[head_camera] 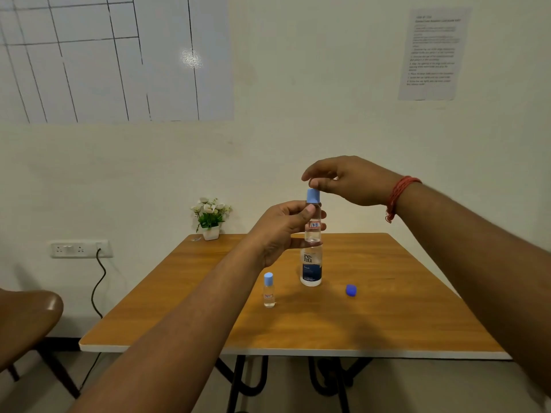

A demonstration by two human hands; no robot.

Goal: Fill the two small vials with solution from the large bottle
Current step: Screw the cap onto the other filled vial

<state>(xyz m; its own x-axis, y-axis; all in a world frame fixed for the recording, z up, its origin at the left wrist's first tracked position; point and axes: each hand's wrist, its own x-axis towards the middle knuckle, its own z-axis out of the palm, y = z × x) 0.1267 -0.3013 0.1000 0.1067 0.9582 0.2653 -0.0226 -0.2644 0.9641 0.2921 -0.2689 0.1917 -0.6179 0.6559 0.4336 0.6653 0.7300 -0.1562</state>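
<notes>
Our left hand (280, 231) is gripping a capped vial (313, 222) above the table (402, 317). Our right hand (348, 180) is hovering half-curled, empty, over its light-blue cap (313, 195).

Shown are two clear vials (313, 225) (269, 293) with light-blue caps and red-bordered white labels, a clear large bottle (311, 268) banded dark blue, a loose royal-blue cap (351, 290), and an orange wood-grain table (387, 317).

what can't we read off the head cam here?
- Neck of large bottle: hidden behind held vial and left hand; open or capped unclear.
- Right hand at the vial's cap: contact unclear.
- Wall sheet: text too small.
- Table vial: fill level too small to judge.
</notes>
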